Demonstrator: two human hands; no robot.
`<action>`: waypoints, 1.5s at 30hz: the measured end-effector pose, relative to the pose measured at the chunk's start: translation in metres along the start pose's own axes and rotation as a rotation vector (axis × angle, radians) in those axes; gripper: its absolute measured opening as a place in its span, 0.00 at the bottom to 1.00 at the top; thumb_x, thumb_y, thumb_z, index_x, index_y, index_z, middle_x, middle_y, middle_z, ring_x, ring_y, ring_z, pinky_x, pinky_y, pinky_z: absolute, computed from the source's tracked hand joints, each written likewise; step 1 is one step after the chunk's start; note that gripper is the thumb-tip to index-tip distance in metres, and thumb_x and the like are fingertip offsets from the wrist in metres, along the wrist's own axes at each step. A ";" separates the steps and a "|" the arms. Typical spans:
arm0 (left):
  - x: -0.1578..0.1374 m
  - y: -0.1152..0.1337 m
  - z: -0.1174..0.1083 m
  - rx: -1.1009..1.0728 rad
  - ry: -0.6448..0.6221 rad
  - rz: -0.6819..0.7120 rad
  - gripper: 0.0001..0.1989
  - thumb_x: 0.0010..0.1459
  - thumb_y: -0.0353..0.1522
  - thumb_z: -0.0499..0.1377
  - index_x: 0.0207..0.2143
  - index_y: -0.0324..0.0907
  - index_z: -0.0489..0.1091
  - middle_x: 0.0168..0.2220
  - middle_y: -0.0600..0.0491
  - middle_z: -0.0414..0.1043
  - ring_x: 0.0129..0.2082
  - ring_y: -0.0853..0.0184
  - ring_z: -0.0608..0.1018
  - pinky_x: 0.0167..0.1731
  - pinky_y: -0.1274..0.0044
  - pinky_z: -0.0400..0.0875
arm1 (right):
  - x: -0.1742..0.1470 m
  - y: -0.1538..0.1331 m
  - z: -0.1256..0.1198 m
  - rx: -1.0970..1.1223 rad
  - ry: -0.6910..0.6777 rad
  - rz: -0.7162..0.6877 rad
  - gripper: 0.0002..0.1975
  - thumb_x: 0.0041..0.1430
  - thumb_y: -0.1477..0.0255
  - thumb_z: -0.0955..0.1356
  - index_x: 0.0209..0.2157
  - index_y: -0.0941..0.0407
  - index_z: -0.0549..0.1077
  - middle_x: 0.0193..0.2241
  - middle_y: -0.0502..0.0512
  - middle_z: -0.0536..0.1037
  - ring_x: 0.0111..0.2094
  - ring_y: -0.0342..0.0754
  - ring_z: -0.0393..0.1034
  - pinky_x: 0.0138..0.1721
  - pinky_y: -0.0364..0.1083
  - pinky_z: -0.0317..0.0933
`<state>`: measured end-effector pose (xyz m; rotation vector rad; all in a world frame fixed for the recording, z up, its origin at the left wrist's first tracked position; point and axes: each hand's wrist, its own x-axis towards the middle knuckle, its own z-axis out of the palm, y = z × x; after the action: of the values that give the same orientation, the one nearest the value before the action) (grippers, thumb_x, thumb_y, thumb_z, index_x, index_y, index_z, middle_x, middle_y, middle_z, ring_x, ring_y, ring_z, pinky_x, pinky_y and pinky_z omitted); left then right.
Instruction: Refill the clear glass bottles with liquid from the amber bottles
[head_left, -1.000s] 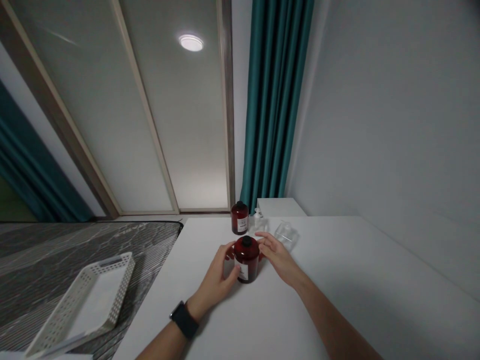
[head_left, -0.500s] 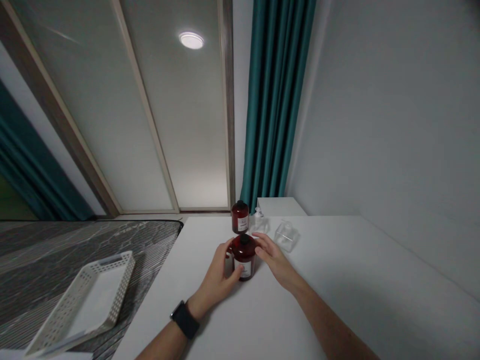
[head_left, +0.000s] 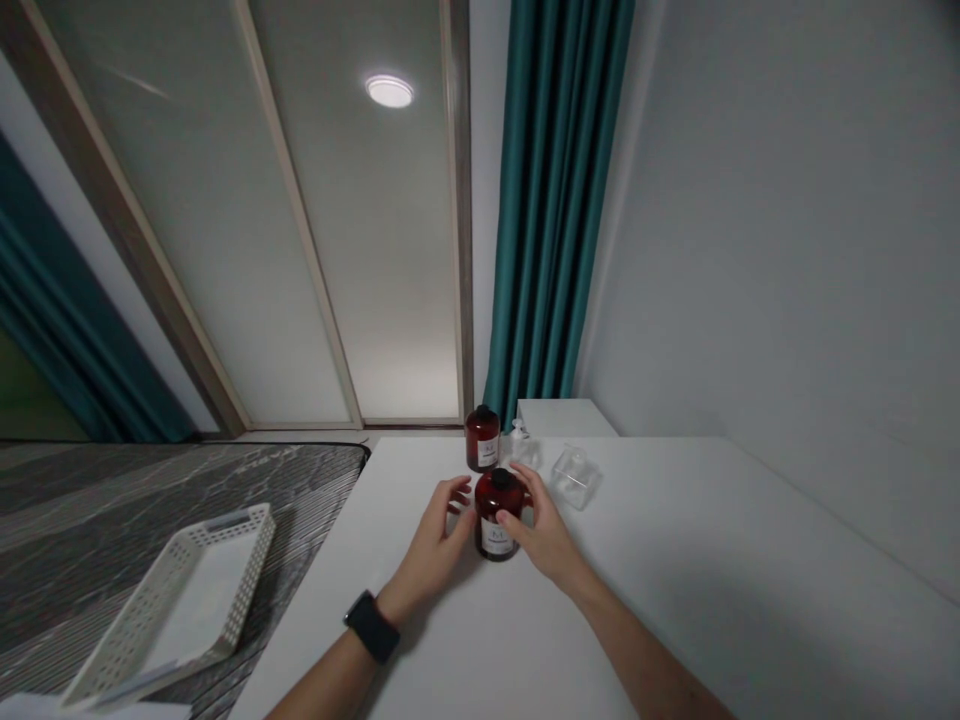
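Observation:
A dark red-brown bottle (head_left: pixel 495 538) with a black cap and a white label stands upright on the white table (head_left: pixel 480 650). My right hand (head_left: pixel 549 538) grips it from the right, thumb on the front and fingers round the far side. Just left of the bottle is my left hand (head_left: pixel 437 538), its fingers curved and apart, holding nothing. Behind them stands a second bottle (head_left: pixel 482 440) of the same colour, also capped and labelled. A clear pump bottle (head_left: pixel 520 447) is beside that one. Further right lies a clear, box-shaped container (head_left: pixel 574 477).
On the grey patterned surface (head_left: pixel 315 500) to the left sits a white perforated basket (head_left: pixel 251 560). A white box-like piece (head_left: pixel 566 415) is beyond the table's far edge, before a teal curtain (head_left: pixel 540 250). A pale wall (head_left: pixel 772 250) bounds the right side.
My left hand has let go of the front bottle and drawn slightly left. My right hand has closed round the bottle, which has turned a little and sits slightly further right.

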<state>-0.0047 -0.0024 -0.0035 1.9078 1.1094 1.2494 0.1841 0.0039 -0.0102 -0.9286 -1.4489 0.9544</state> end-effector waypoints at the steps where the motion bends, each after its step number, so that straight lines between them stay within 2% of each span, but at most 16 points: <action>1: 0.005 -0.001 0.000 0.033 0.014 0.001 0.16 0.66 0.34 0.53 0.56 0.42 0.62 0.50 0.46 0.70 0.48 0.60 0.74 0.49 0.66 0.70 | 0.001 0.000 -0.001 -0.008 0.013 0.003 0.32 0.53 0.66 0.71 0.59 0.52 0.61 0.58 0.61 0.72 0.56 0.58 0.68 0.57 0.59 0.59; 5: 0.038 -0.002 -0.003 0.281 0.046 0.100 0.15 0.64 0.31 0.54 0.53 0.42 0.64 0.48 0.46 0.70 0.47 0.60 0.74 0.46 0.67 0.72 | 0.004 0.003 -0.005 -0.048 0.049 -0.001 0.32 0.53 0.64 0.71 0.59 0.53 0.61 0.58 0.62 0.71 0.55 0.59 0.69 0.55 0.59 0.61; 7: 0.060 -0.002 -0.006 0.335 0.058 0.114 0.16 0.61 0.29 0.56 0.51 0.41 0.66 0.48 0.46 0.70 0.49 0.58 0.73 0.51 0.65 0.69 | 0.004 0.005 -0.007 -0.063 0.051 -0.007 0.32 0.54 0.64 0.71 0.59 0.53 0.61 0.58 0.63 0.71 0.56 0.59 0.68 0.54 0.58 0.62; 11: 0.105 -0.005 -0.007 0.416 0.105 0.074 0.16 0.60 0.32 0.58 0.51 0.39 0.68 0.49 0.43 0.69 0.54 0.53 0.70 0.57 0.60 0.63 | 0.004 0.007 -0.008 -0.073 0.050 -0.017 0.32 0.54 0.65 0.71 0.60 0.53 0.62 0.58 0.62 0.70 0.56 0.59 0.68 0.56 0.59 0.61; 14: 0.132 -0.012 -0.001 0.445 0.135 0.011 0.20 0.58 0.36 0.61 0.52 0.38 0.68 0.49 0.41 0.70 0.54 0.50 0.71 0.57 0.60 0.64 | 0.003 0.006 -0.008 -0.055 0.035 -0.003 0.32 0.55 0.66 0.71 0.60 0.54 0.62 0.59 0.61 0.69 0.57 0.58 0.66 0.59 0.58 0.59; 17: 0.149 -0.022 0.008 0.436 0.144 -0.046 0.23 0.56 0.40 0.64 0.50 0.37 0.69 0.48 0.39 0.71 0.52 0.49 0.73 0.55 0.60 0.66 | 0.003 0.004 -0.007 -0.043 0.016 0.010 0.32 0.55 0.66 0.70 0.60 0.54 0.61 0.59 0.61 0.70 0.56 0.57 0.67 0.58 0.57 0.60; 20: 0.154 -0.031 0.015 0.387 0.124 -0.078 0.21 0.57 0.41 0.63 0.49 0.38 0.69 0.45 0.42 0.74 0.48 0.53 0.76 0.50 0.64 0.70 | 0.002 0.003 -0.007 -0.053 0.020 0.015 0.32 0.55 0.66 0.70 0.60 0.54 0.60 0.59 0.61 0.70 0.55 0.57 0.68 0.58 0.57 0.61; 26: 0.150 -0.030 0.010 0.279 0.022 -0.077 0.18 0.57 0.36 0.62 0.49 0.39 0.68 0.45 0.45 0.76 0.45 0.58 0.78 0.47 0.68 0.72 | 0.003 0.004 -0.010 -0.084 -0.004 0.021 0.33 0.55 0.65 0.70 0.61 0.54 0.60 0.60 0.62 0.68 0.59 0.58 0.65 0.58 0.57 0.60; 34: 0.115 -0.010 -0.036 0.166 -0.159 -0.061 0.19 0.55 0.37 0.61 0.48 0.40 0.69 0.43 0.49 0.77 0.42 0.59 0.78 0.46 0.68 0.73 | 0.005 0.006 -0.014 -0.128 -0.040 -0.002 0.29 0.56 0.65 0.70 0.59 0.53 0.62 0.58 0.61 0.70 0.57 0.58 0.66 0.57 0.58 0.61; 40: 0.070 0.002 -0.059 0.129 -0.167 -0.088 0.19 0.57 0.36 0.58 0.51 0.40 0.66 0.45 0.47 0.76 0.44 0.59 0.77 0.47 0.67 0.73 | 0.005 0.007 -0.014 -0.138 -0.059 -0.004 0.28 0.58 0.63 0.69 0.59 0.53 0.63 0.58 0.61 0.70 0.56 0.57 0.68 0.58 0.58 0.61; 42: 0.055 0.002 -0.059 0.093 -0.153 -0.086 0.20 0.58 0.36 0.58 0.53 0.40 0.65 0.48 0.46 0.75 0.47 0.58 0.77 0.49 0.67 0.72 | 0.005 0.008 -0.014 -0.132 -0.071 -0.003 0.28 0.59 0.63 0.69 0.59 0.52 0.63 0.58 0.61 0.70 0.56 0.57 0.68 0.58 0.58 0.61; 45: 0.035 -0.004 -0.052 0.058 -0.067 -0.092 0.24 0.60 0.38 0.58 0.57 0.42 0.63 0.54 0.45 0.71 0.53 0.56 0.74 0.55 0.64 0.68 | 0.005 0.008 -0.015 -0.141 -0.079 -0.005 0.28 0.60 0.63 0.68 0.60 0.52 0.61 0.60 0.61 0.68 0.60 0.58 0.64 0.61 0.59 0.58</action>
<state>-0.0466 0.0317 0.0278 1.9044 1.1955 1.1071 0.1993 0.0123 -0.0144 -0.9988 -1.6008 0.9030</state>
